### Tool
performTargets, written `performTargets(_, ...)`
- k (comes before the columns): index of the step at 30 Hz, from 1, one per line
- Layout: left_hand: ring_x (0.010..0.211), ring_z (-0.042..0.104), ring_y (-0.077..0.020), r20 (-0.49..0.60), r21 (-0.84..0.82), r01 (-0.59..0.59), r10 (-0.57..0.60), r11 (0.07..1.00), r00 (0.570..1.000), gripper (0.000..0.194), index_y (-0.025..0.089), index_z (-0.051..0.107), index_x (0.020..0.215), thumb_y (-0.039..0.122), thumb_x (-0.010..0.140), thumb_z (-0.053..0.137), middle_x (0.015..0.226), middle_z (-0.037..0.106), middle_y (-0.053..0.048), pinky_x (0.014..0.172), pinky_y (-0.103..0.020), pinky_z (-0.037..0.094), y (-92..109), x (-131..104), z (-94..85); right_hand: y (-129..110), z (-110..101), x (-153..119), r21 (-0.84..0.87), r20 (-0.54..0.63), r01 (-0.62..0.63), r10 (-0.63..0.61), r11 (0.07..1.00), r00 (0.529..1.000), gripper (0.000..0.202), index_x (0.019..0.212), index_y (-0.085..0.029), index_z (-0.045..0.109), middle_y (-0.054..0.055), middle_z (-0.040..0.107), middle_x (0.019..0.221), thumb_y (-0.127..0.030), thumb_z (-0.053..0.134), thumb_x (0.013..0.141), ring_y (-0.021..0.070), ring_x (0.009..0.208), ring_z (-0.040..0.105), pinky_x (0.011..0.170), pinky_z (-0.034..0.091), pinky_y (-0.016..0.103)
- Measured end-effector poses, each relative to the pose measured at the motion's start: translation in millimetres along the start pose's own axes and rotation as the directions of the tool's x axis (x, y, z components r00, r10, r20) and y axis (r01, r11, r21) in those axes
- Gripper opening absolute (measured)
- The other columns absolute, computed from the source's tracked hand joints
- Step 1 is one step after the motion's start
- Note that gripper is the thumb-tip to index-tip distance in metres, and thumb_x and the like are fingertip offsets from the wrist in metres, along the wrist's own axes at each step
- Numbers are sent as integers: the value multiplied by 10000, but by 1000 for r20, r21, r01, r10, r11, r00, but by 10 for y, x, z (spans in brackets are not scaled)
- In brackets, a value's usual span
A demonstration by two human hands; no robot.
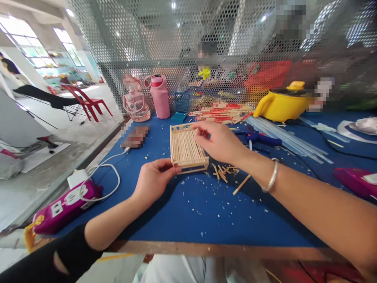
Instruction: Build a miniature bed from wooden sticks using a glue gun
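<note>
A small rectangular piece built of wooden sticks (pixel 185 145), with a slatted top and raised rails, stands on the blue tabletop (pixel 188 220). My left hand (pixel 156 175) pinches its near left corner between thumb and fingers. Over its far right side, my right hand (pixel 219 141) has its fingers bent and pressed together; whatever they hold is hidden. Short cut stick pieces (pixel 224 172) lie right of the stick piece, and a longer loose stick (pixel 241 184) is nearby. A blue glue gun (pixel 260 137) rests beyond my right wrist.
Behind are a pile of red-marked sticks (pixel 220 112), clear glue sticks (pixel 291 135), a yellow pot (pixel 281 104), a pink bottle (pixel 159 96) and a clear jug (pixel 137 104). A phone (pixel 135 136) on a white cable and a purple power strip (pixel 67 204) are left. Perforated metal screen (pixel 165 39) behind.
</note>
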State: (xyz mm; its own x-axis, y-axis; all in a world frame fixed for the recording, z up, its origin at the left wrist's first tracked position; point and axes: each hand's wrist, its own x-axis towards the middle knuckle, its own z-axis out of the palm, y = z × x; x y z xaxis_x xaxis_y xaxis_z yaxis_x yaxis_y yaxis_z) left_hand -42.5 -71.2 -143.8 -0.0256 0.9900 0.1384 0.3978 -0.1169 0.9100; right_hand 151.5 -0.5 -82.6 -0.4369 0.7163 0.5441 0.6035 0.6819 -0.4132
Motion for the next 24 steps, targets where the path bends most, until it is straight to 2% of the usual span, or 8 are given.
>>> performTargets(3,560,546,-100,-10,-50,-4,4,999,1000,198,175,730,839,318,704,703,680,694,8,565,-223,417,-2,183,-6,-150,-146,-294,-68,-138,60,-69,996,988,132,934,-160,610,22,623,783,-204,543,829,136,704,556,674,433,278)
performTargets(6,507,491,-82,-38,-103,-27,24,994,999,210,156,710,786,332,673,724,621,646,15,507,-216,377,15,374,-25,-438,-94,-724,-77,125,270,-260,960,958,209,826,-166,639,51,655,796,-256,466,901,161,782,580,734,443,305)
performTargets(9,509,492,-75,-75,-181,-56,43,982,996,233,147,690,763,345,651,740,616,626,15,508,-209,400,71,531,-79,-720,244,-999,62,492,379,-358,923,793,505,1271,-170,528,140,514,1355,-494,449,892,274,1240,457,1013,343,461)
performTargets(12,513,502,-69,-122,-211,-89,65,973,990,282,139,678,744,375,617,767,617,619,13,500,-199,414,155,638,-170,-803,620,-929,201,636,366,-405,909,656,699,1444,-148,299,131,246,1530,-582,335,898,260,1413,201,1135,132,508)
performTargets(15,522,520,-70,-170,-235,-119,79,965,982,343,132,675,742,401,568,797,628,625,10,502,-194,431,214,691,-272,-578,743,-690,77,642,225,-221,971,734,782,1454,-129,282,125,211,1537,-654,287,874,267,1418,187,1145,123,495)
performTargets(20,556,537,-76,-206,-269,-137,82,953,975,366,128,688,775,410,568,796,668,641,-2,522,-191,449,215,651,-404,73,441,-647,-287,561,0,169,958,810,728,1464,-128,266,114,191,1541,-599,214,911,259,1422,174,1149,150,471)
performTargets(22,553,530,-74,-209,-267,-137,82,954,975,363,126,695,793,403,580,792,667,639,-3,522,-187,450,233,600,-446,145,335,-727,-442,446,-129,342,888,827,726,1463,-100,260,146,178,1538,-577,200,918,300,1420,163,1130,153,529)
performTargets(24,553,526,-73,-221,-263,-144,86,954,971,357,126,699,802,398,589,789,664,635,-1,521,-184,453,282,541,-485,25,338,-769,-497,364,-141,352,857,862,716,1467,-115,253,153,158,1540,-572,216,917,336,1421,122,1110,111,593)
